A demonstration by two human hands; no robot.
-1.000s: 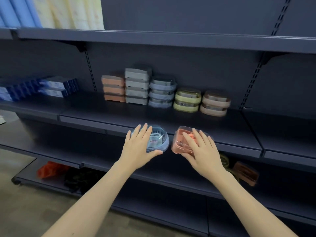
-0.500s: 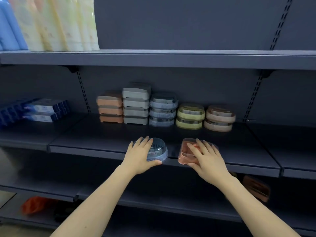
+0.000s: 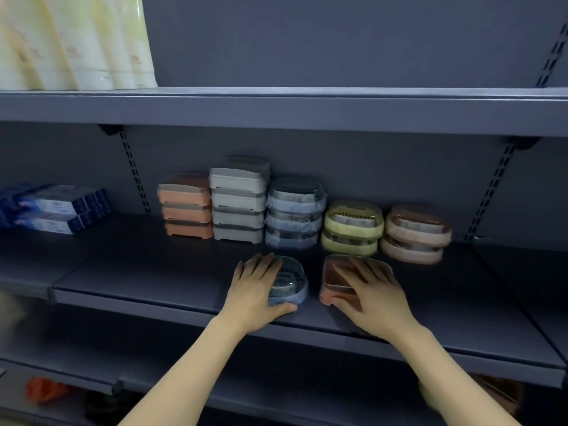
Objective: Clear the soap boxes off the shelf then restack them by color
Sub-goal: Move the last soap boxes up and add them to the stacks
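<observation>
My left hand [image 3: 256, 287] grips a blue soap box [image 3: 292, 284] with a clear lid, low over the front of the dark shelf [image 3: 153, 272]. My right hand [image 3: 372, 296] grips a pink soap box [image 3: 333, 276] beside it. Whether the two boxes rest on the shelf I cannot tell. Behind them, against the back wall, stand five stacks: orange boxes [image 3: 186, 206], grey boxes [image 3: 238, 207], blue boxes [image 3: 293, 213], yellow boxes [image 3: 352, 227] and pink boxes [image 3: 415, 235].
Blue-and-white cartons [image 3: 58, 210] lie on the shelf's left end. Pale yellow packs [image 3: 76, 41] stand on the shelf above. On the lower shelf at the right sits another brownish box [image 3: 498, 395]. An orange bag [image 3: 43, 390] lies at the bottom left.
Both hands have carried their boxes up from below the shelf's front edge and forward over the shelf surface. The camera has tilted up and come closer.
</observation>
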